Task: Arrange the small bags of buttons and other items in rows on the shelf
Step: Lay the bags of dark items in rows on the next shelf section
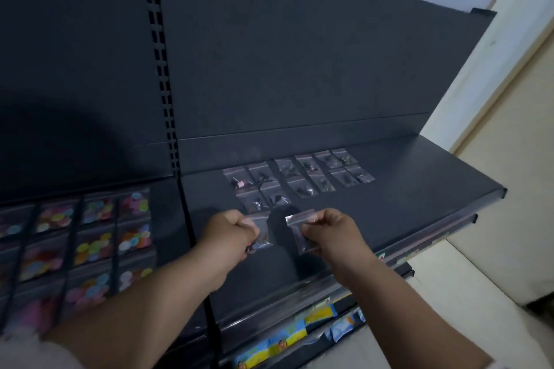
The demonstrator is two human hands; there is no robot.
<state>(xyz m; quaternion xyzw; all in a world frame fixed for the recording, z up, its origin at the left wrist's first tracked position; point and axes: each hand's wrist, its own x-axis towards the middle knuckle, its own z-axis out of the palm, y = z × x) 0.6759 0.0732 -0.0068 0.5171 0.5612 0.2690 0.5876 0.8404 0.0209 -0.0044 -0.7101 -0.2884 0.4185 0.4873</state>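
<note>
On the dark grey shelf [404, 186], several small clear bags of dark items [299, 178] lie in two rows near the back panel. My left hand [229, 232] pinches a small clear bag [263, 238] with dark contents just in front of those rows. My right hand [328, 231] pinches another small clear bag [295, 226] by its right side, a short gap away from the left one. Both bags are held low over the shelf; whether they touch it I cannot tell.
On the neighbouring shelf section to the left lie rows of bags with colourful buttons [93, 237]. A slotted upright [162, 63] divides the two sections. Below the shelf's front rail [329, 287], a lower shelf holds blue-and-yellow packets [287, 335]. A cream wall [509, 159] stands at right.
</note>
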